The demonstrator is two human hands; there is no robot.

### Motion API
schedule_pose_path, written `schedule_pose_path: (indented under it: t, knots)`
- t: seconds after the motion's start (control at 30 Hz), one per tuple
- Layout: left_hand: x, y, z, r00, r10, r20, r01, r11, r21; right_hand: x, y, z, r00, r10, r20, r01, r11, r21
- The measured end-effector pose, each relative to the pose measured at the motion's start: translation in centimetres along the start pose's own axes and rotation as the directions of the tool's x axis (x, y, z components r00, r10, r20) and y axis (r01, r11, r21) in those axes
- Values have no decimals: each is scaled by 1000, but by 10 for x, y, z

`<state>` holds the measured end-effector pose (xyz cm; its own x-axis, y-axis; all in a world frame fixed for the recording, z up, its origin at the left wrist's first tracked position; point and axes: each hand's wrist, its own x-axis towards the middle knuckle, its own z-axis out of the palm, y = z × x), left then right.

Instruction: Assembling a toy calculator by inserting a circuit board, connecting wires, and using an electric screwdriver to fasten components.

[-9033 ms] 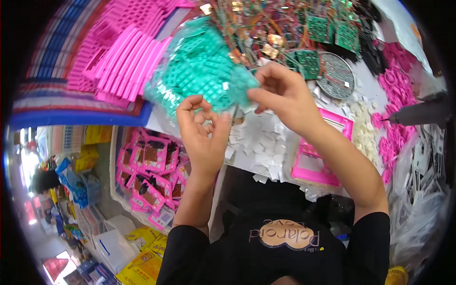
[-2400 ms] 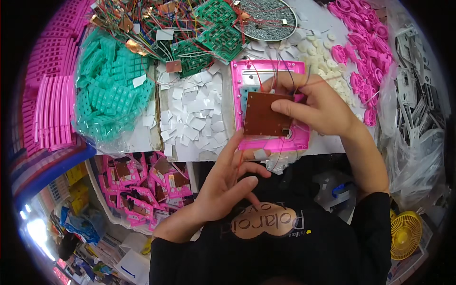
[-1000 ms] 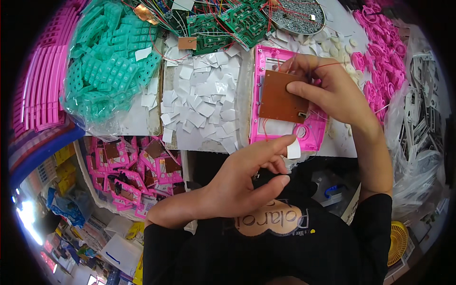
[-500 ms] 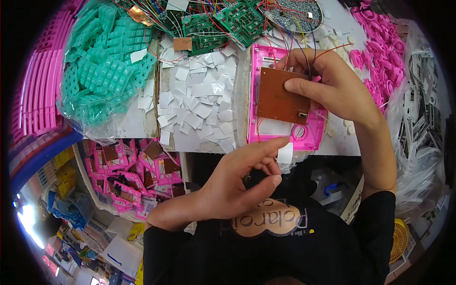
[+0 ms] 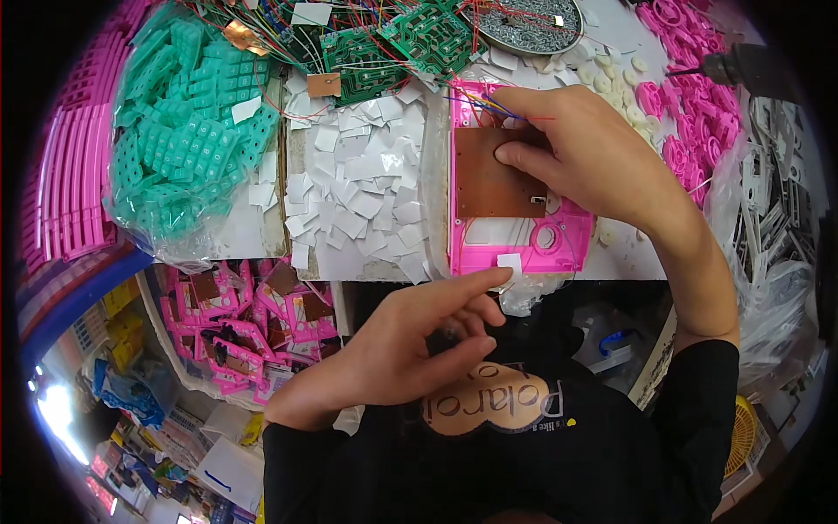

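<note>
At far left, a stack of pink strips (image 5: 74,188), and just beside it, in a clear bag, a heap of green keypads (image 5: 192,140). Lower, in a bin, a pile of pink frames (image 5: 236,345). Next, on the white table (image 5: 633,260), many paper squares (image 5: 362,196), overlapping. Before the table edge, the left hand (image 5: 419,336), half open: fingers loosely bent, thumb well apart from index finger. At this index fingertip, touching it, a single white tab (image 5: 510,261), over the lower edge of the pink case (image 5: 471,260). Over the upper part of this case, the brown board (image 5: 493,188), face nearly level, not possible to tell if touching the case. On the board, the right hand (image 5: 585,148), closed on it: thumb pressed on the face, fingers bent at the upper edge, next to thin coloured wires (image 5: 493,106). Further right, white beads (image 5: 611,83), then pink rings (image 5: 703,144).
</note>
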<state>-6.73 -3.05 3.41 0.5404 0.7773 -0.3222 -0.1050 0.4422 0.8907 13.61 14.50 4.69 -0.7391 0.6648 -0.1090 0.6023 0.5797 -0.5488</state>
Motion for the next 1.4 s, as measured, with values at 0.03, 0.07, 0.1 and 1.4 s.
schedule_pose_path:
  t: [0.03,0.07,0.1,1.4]
  knots:
    - [-1,3,-2,1000,-5,-17,5,1000,29,0,-1,-1,1000,2,2,-2,1000,1]
    - [-1,5,-4,999,-9,-35,11,998,58,-1,-2,-1,1000,3,4,-3,1000,2]
    - [-2,8,-6,999,-12,-53,17,996,87,-1,-3,-1,1000,9,3,-9,1000,-11]
    - [184,96,-77,763,583,281,-226,-167,960,-68,-51,38,994,-101,50,112,829,-548]
